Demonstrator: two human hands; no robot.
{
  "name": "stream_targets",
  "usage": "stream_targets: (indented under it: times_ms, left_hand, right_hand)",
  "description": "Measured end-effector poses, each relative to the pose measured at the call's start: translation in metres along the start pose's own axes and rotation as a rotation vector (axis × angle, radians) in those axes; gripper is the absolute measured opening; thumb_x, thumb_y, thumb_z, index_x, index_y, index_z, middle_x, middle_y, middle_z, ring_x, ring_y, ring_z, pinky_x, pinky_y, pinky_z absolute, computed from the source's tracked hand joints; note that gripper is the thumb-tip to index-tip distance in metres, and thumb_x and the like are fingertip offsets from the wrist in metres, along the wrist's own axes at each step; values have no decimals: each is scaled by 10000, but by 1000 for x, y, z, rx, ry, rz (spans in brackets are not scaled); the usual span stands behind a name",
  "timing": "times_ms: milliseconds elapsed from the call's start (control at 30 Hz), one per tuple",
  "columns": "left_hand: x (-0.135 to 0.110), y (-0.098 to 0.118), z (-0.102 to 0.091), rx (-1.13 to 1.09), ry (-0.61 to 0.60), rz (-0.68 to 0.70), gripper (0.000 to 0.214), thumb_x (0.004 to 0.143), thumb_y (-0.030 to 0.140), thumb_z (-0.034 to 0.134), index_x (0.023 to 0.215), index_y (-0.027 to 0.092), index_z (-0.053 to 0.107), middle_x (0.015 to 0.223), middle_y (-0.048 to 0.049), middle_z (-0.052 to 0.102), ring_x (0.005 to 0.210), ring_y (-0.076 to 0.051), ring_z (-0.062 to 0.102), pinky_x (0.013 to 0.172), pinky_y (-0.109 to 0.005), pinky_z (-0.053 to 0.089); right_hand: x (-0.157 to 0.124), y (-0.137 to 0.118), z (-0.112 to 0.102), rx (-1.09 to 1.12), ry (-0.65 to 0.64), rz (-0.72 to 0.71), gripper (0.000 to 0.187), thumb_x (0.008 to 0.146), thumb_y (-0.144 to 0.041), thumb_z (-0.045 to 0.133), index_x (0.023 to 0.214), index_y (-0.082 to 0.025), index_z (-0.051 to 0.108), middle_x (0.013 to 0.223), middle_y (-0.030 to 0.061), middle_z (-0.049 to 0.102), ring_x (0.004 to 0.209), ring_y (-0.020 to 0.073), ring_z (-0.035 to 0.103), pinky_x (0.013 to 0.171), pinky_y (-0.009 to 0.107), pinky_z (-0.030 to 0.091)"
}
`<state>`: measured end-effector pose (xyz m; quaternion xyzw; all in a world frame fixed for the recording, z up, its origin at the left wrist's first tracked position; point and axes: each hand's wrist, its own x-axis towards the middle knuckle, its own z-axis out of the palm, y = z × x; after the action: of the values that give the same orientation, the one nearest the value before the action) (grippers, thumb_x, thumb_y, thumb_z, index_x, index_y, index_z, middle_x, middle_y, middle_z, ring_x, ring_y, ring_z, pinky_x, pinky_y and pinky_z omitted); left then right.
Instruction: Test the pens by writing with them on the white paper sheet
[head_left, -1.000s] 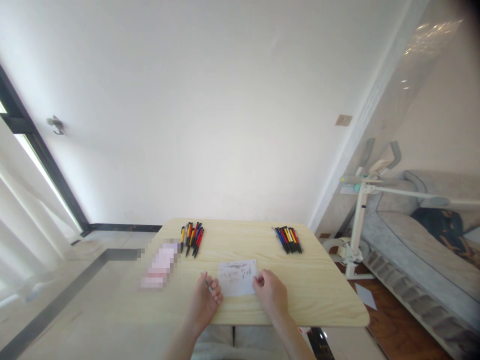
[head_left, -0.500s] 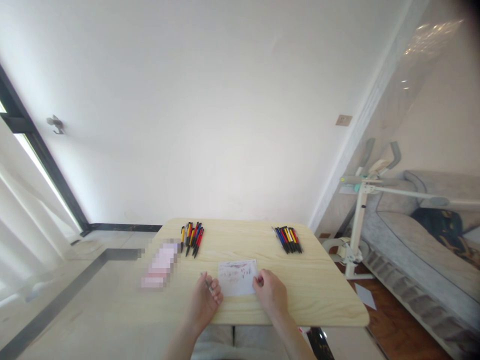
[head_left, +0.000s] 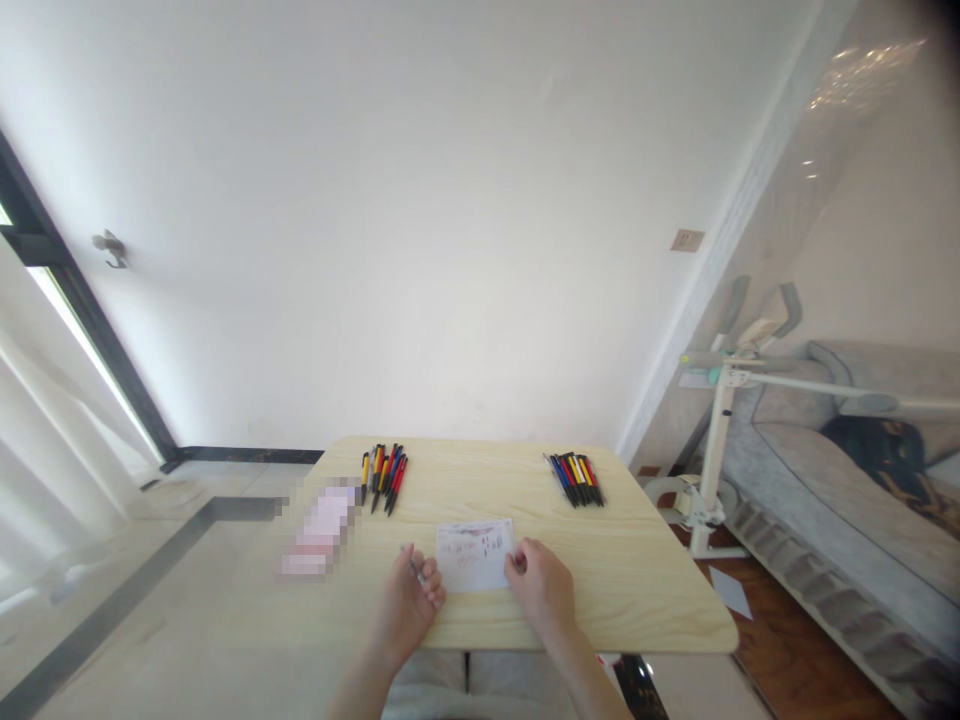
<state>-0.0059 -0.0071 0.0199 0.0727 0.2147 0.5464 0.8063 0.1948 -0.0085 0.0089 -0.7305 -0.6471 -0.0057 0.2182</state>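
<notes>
A small white sheet of paper (head_left: 474, 572) with reddish and dark pen marks lies on the light wooden table (head_left: 637, 590). My right hand (head_left: 541, 586) is closed at its right edge, thumb and fingers pinching the paper. To the left of the sheet, my left hand (head_left: 411, 598) is curled palm-up around a thin pale pen (head_left: 417, 572); most of the pen is hidden by the fingers. Farther back on the left lies a loose group of pens (head_left: 385, 478) in yellow, red, blue and black. A tighter row of similar pens (head_left: 576, 480) lies at the back right.
A blurred-out pinkish object (head_left: 321, 535) is at the table's left edge. The white wall (head_left: 480, 250) rises behind the table. To the right are an exercise bike (head_left: 716, 450), a grey sofa (head_left: 810, 450) and a sheet of paper on the floor (head_left: 730, 593). A curtain (head_left: 60, 450) hangs at left.
</notes>
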Motion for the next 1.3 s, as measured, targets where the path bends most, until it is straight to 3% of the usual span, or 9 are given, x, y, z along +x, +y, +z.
stream_targets:
  times_ms: [700,1067,1300]
  left_hand:
    - [0,0,0,13,0,10,280,774,302,590,568,169,456,537,63,441,419,-49,402,428,-182,324]
    - [1,0,-5,-31,-53,2,271,787,300,578,574,167,476,540,52,464,427,-54,409,431,-180,326]
    - [2,1,-5,-24,-51,-3,275,787,303,576,572,169,470,540,53,466,428,-55,406,437,-183,325]
  right_hand:
    - [1,-3,1,-60,8,-7,162,778,-333,526,669,-214,545,642,-13,601,630,141,554,535,241,284]
    - [17,-12,-6,-139,-125,13,237,784,-409,482,738,-212,606,719,49,681,675,203,629,537,261,333]
    - [25,-19,-9,-161,-141,-4,238,789,-400,474,756,-213,618,734,59,694,693,208,640,561,267,370]
